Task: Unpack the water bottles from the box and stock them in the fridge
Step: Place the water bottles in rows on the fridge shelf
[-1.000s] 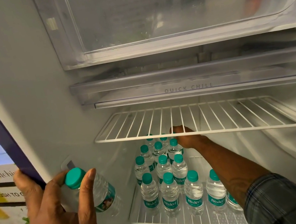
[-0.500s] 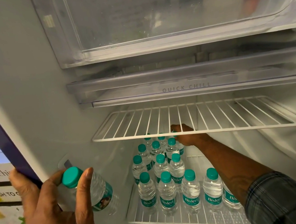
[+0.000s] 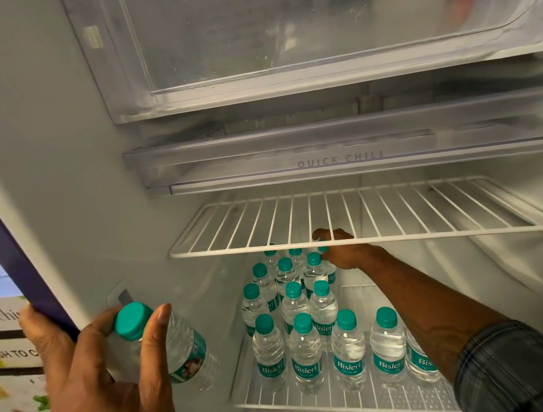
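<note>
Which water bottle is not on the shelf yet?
The water bottle held tilted in the left hand. The other bottles stand upright on the lower wire shelf.

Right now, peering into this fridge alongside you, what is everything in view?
Shelf bottles: about fourteen, clear with teal caps, upright in rows on the lower shelf; the arm hides some.
Held bottle: one, clear with teal cap, tilted, lower left.
Lower shelf: one, white wire, bottom.
Upper shelf: one, white wire, middle.
Quick Chill tray: one, clear, above the upper shelf.
Top compartment: one, clear frosted flap, top.
Printed box: one, white with yellow and green print, far left.
Sleeve: one, dark checked, right forearm.
Left hand: grips the held bottle.
Right hand: under the upper shelf, gripping a back-row bottle by its top.
</note>
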